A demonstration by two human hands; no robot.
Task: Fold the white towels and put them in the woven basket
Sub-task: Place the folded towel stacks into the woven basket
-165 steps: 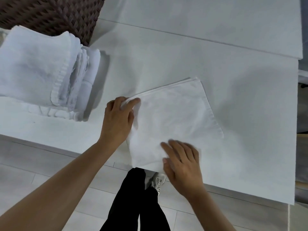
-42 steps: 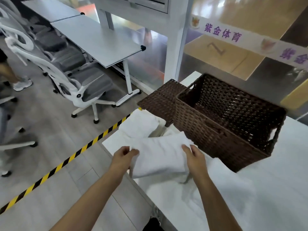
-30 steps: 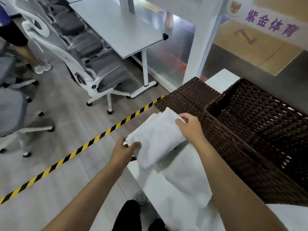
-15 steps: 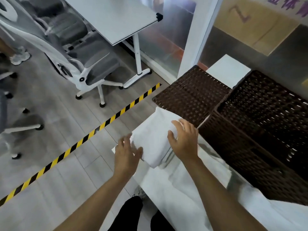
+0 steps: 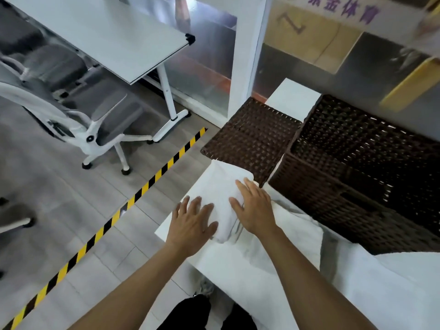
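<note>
Both palms are laid flat, fingers spread. The left hand (image 5: 192, 220) is pressed on the near-left side of the stack of folded towels (image 5: 222, 194), the right hand (image 5: 254, 210) on its right side; nothing is gripped. The stack sits at the left end of the white table (image 5: 238, 270), just beside the flat woven lid (image 5: 252, 139) and near the open woven basket (image 5: 333, 201), which stands to the right. An unfolded towel (image 5: 297, 234) is seen draped on the table by the right wrist. For a tidy result, the pile is probably best squared with even pressure from both sides, edges aligned before anything is lifted. The stack should then be held from underneath so the layers are not let slip on the way into the basket.
</note>
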